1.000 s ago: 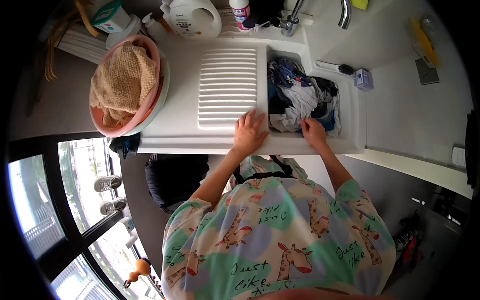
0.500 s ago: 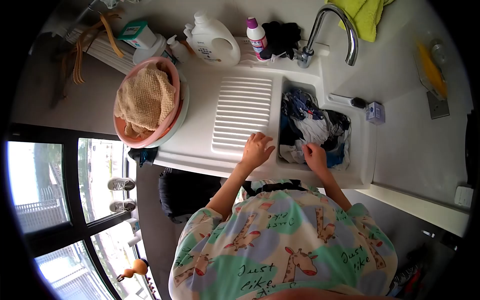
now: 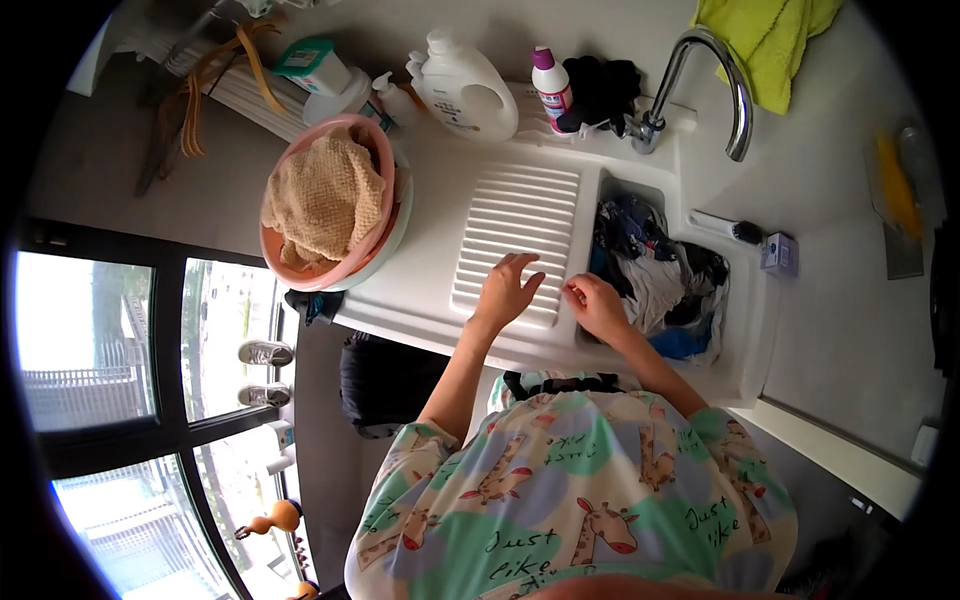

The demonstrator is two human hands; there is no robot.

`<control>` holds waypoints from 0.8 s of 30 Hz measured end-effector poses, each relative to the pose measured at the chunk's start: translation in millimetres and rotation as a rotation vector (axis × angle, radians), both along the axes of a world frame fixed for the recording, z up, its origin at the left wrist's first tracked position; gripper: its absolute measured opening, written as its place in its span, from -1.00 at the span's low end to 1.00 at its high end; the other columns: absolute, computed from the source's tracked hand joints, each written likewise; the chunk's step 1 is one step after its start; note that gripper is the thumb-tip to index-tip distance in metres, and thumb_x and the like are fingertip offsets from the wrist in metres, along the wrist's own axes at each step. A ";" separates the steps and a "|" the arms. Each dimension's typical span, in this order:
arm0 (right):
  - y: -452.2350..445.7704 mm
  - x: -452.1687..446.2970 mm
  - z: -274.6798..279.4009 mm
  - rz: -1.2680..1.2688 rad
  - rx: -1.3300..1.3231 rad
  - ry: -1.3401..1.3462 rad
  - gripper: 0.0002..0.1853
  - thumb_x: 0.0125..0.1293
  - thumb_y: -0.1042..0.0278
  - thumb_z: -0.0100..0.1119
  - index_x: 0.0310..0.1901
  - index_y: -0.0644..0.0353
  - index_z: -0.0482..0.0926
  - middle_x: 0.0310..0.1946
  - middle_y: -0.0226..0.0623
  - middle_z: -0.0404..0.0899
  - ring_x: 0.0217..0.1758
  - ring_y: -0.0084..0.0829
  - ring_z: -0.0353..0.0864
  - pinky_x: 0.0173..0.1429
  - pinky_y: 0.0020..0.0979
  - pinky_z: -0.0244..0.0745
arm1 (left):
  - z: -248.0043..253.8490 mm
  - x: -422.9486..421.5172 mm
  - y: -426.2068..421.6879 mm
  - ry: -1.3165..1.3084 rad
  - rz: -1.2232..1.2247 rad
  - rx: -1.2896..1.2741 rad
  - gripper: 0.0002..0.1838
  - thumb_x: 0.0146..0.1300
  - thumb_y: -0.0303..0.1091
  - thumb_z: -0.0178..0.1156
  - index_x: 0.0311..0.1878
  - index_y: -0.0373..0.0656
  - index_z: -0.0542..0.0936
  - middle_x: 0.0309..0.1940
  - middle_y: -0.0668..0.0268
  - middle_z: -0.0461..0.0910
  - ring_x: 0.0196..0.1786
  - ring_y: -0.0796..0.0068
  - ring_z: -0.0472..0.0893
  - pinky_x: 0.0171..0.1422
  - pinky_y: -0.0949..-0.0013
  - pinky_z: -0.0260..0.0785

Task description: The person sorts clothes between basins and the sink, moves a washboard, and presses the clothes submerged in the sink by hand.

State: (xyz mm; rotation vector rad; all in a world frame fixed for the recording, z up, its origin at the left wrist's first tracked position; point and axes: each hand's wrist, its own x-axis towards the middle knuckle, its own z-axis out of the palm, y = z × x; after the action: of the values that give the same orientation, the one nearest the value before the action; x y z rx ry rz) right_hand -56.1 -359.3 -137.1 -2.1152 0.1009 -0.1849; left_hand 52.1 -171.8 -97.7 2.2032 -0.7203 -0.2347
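My left hand (image 3: 508, 290) hovers at the lower part of the ribbed washboard (image 3: 520, 225), its fingers apart and holding nothing I can see. To its right, my right hand (image 3: 597, 305) is at the left rim of the sink basin (image 3: 630, 185). Its fingertips are drawn together in a pinch, and anything between them is too small to make out. A heap of wet-looking laundry (image 3: 655, 280), dark, white and blue, fills the basin just beyond the right hand. Part of it is hidden by that hand and wrist.
A pink basin (image 3: 382, 235) with a beige towel (image 3: 325, 195) stands left. Along the back are a white detergent jug (image 3: 465, 90), a purple-capped bottle (image 3: 550, 85), dark cloth (image 3: 605, 90) and the faucet (image 3: 740, 95). A brush (image 3: 725, 226) and small box (image 3: 780, 254) lie right.
My right hand has moved left from over the laundry to the basin's rim, closer to my left hand. The whole view has shifted, so the counter items appear farther right.
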 end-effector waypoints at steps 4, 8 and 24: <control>-1.3 -22.4 -14.2 -0.039 -0.028 -0.047 -0.84 0.39 0.32 0.32 -0.16 0.24 0.69 -0.21 -0.14 0.71 -0.27 -0.14 0.76 -0.18 -0.20 0.64 | 1.0 -1.2 8.3 0.004 -0.067 0.054 -0.60 0.31 -0.30 0.39 0.18 -0.23 0.66 0.08 -0.06 0.68 0.14 -0.13 0.67 0.21 0.05 0.55; -17.1 -42.5 -18.2 -0.195 0.000 -0.015 -0.83 0.38 0.34 0.32 -0.11 0.24 0.71 -0.18 -0.11 0.73 -0.26 -0.12 0.75 -0.16 -0.21 0.64 | -20.9 -22.5 -1.5 -0.041 -0.117 0.051 -0.56 0.30 -0.33 0.40 0.22 -0.22 0.63 0.24 -0.09 0.60 0.28 -0.14 0.59 0.34 0.06 0.50; -13.7 -66.3 -34.6 0.092 -0.193 0.321 -0.73 0.39 0.15 0.24 -0.15 0.21 0.68 -0.31 0.03 0.72 -0.23 0.14 0.71 -0.12 0.07 0.58 | -55.4 -61.1 -19.0 -0.158 -0.281 0.362 -0.01 0.02 -0.23 0.62 0.52 -0.10 0.34 0.56 -0.24 0.06 0.56 -0.41 0.12 0.48 -0.42 0.17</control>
State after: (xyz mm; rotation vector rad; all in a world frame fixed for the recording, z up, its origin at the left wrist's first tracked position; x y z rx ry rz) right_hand -122.4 -373.0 -171.7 -2.3215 0.1810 0.2097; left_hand -9.0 -190.8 -153.2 2.4753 -1.1534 -0.3581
